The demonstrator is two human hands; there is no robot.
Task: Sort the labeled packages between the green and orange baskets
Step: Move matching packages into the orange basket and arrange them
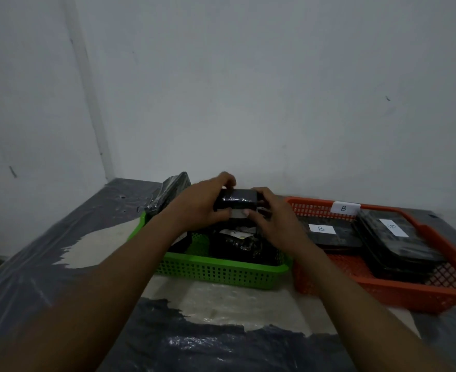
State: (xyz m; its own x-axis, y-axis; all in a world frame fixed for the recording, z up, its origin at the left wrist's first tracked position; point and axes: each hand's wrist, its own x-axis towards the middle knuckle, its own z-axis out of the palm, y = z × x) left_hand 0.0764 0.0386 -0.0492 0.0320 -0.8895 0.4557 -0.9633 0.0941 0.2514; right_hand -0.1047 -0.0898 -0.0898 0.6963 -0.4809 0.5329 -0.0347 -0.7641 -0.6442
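- The left hand [202, 204] and the right hand [274, 220] hold together one small black package [239, 199] wrapped in shiny film. The package is in the air, above the far part of the green basket [216, 272].
- The left hand grips the left end of this package, with the fingers curled over its top. The right hand grips the right end, with the thumb at the lower edge. A pale strip shows under the package between the two thumbs, but I cannot tell what it is.
- The green basket stands on the tabletop [92, 237], in front of the person. Inside it lie more black wrapped packages [237, 248]. A white label [235, 232] shows on top of them, and its writing is too blurred to read.
- One more black package [172, 191] stands tilted at the far left corner of the green basket. I cannot tell if it is inside the basket or just behind it.
- The orange basket [382, 291] stands just beside the green one, on its right side. A white tag [343, 208] with the letter B sits on its far rim.
- In the orange basket there are two flat black packages, each with a white B label: the smaller flat package [339, 237] at the far left, and the larger flat package [404, 251] on the right.
- The tabletop is covered with a dark plastic sheet that has pale patches. A grey wall [248, 89] rises behind it.
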